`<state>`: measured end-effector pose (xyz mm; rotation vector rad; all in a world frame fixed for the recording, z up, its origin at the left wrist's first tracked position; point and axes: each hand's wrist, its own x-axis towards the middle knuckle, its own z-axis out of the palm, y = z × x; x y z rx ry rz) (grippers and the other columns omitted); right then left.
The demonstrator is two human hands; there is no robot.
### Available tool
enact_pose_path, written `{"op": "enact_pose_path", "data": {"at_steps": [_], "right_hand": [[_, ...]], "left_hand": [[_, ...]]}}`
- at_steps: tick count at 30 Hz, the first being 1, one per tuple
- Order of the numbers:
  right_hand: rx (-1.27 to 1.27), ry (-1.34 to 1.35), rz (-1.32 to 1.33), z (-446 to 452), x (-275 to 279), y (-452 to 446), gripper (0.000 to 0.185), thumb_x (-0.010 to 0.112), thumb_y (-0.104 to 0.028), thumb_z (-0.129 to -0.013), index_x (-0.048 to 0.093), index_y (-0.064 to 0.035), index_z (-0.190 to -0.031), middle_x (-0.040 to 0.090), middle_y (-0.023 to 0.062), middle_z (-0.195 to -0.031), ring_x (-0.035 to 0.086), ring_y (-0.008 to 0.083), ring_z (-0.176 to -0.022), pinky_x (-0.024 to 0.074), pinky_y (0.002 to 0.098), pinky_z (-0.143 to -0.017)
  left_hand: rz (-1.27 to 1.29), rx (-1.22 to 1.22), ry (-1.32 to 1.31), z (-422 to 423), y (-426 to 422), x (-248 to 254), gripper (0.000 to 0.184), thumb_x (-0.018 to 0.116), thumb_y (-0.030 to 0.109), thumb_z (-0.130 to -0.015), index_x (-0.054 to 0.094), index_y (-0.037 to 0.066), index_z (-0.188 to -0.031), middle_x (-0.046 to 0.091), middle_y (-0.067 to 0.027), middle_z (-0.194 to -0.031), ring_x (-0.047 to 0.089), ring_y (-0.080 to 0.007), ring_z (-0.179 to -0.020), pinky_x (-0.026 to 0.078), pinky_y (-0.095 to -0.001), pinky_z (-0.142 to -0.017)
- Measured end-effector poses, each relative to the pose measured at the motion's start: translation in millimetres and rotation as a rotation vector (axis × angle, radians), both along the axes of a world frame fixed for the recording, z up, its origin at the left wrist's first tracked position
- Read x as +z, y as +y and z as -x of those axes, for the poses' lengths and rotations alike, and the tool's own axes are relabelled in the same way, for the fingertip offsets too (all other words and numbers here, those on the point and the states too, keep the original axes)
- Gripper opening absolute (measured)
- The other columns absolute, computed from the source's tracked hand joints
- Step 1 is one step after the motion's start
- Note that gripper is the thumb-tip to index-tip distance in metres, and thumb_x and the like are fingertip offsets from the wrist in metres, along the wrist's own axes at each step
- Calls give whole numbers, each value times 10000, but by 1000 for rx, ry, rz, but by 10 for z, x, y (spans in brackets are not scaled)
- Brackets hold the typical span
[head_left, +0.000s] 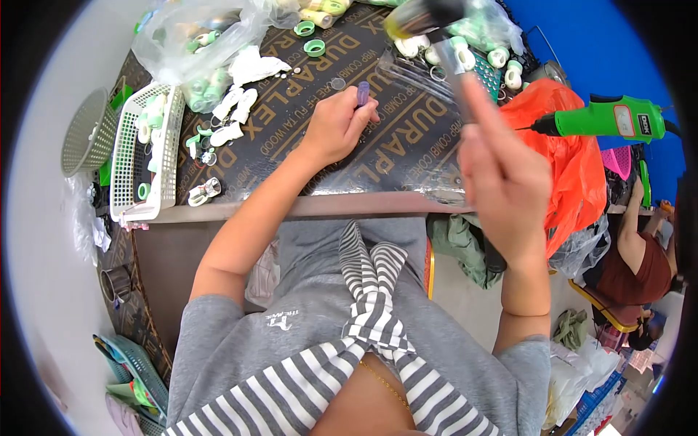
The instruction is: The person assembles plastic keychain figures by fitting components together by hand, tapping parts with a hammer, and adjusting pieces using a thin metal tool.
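Note:
My right hand grips a hammer, raised over the right part of the table and smeared by motion. The hammer head is dark with a yellowish face, at the top of the view. Over the middle of the table, my left hand is closed around an upright tool with a purple end. The purple end sticks out above the fist. My fingers hide its lower part and whatever lies under it. Just beyond this fist lies a small clear disc.
A white basket holds pale green and white parts at left. Loose white pieces, green rings and a plastic bag lie nearby. At right hang a green electric screwdriver and an orange bag. Another person sits far right.

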<state>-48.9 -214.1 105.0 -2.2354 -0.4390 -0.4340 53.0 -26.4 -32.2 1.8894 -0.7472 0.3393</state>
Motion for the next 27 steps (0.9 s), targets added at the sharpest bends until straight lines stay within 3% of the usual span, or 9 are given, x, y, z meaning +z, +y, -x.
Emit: {"op": "enact_pose_path", "data": {"at_steps": [1,5,8,9,12,14,17,20,27], "right_hand": [[66,-130,89,-54,-147,11,377,587,0,-830,572,-29,-1205,651,187,-854,606,291,-611,483,346,-577],[53,115,-8,-52,-210,15,395,585,-16,-845,546,-37,-1237,603,187,-731,582,282,-582,470,349,-562],[78,-281,-67,-65,0,16,396,586,-19,-848,546,-39,-1241,591,181,-708,565,273,-564,465,335,-550],[133,-178,5,-150,-334,7,400,534,-8,-887,515,-40,-1286,544,11,-662,455,56,-551,418,222,-524],[143,88,-57,-90,-338,22,388,535,-26,-897,515,-34,-1285,532,9,-656,458,53,-540,405,221,-500],[-3,58,-120,-89,-107,3,376,598,-8,-840,565,-24,-1214,646,181,-815,577,223,-549,468,282,-552],[-37,6,-149,-93,-36,-6,358,591,-18,-849,577,-34,-1207,666,176,-941,640,215,-622,492,282,-585],[106,-10,150,-105,-464,63,398,596,-17,-833,552,-34,-1228,629,168,-764,610,307,-621,472,369,-562],[144,-144,-27,-156,-335,46,381,586,-22,-842,553,-21,-1221,623,188,-759,622,305,-640,487,354,-586]], "left_hand": [[-18,13,68,22,4,46,178,530,169,-903,560,6,-839,632,-116,-717,636,-275,-685,489,-341,-630],[8,2,90,13,-2,29,163,519,149,-901,570,-1,-865,635,-117,-756,637,-273,-722,493,-347,-663],[-46,-5,71,10,22,18,148,524,138,-896,577,1,-881,637,-116,-771,637,-272,-737,494,-349,-676],[-79,0,61,2,18,32,141,528,133,-894,578,1,-883,638,-116,-773,637,-272,-739,494,-350,-677],[-33,15,82,12,2,42,138,528,128,-895,574,-1,-911,638,-112,-776,645,-257,-722,496,-336,-649],[-40,-1,92,17,27,24,148,533,135,-894,574,-3,-930,643,-107,-775,646,-244,-712,498,-325,-648],[-24,-4,90,11,2,35,152,534,139,-896,574,-4,-929,647,-103,-776,645,-235,-709,499,-320,-657],[-37,30,103,32,13,46,154,529,140,-900,573,-4,-927,649,-103,-777,641,-232,-702,497,-321,-650],[-46,16,134,29,8,51,148,529,141,-898,572,-1,-890,639,-104,-754,634,-249,-693,489,-322,-634]]}}
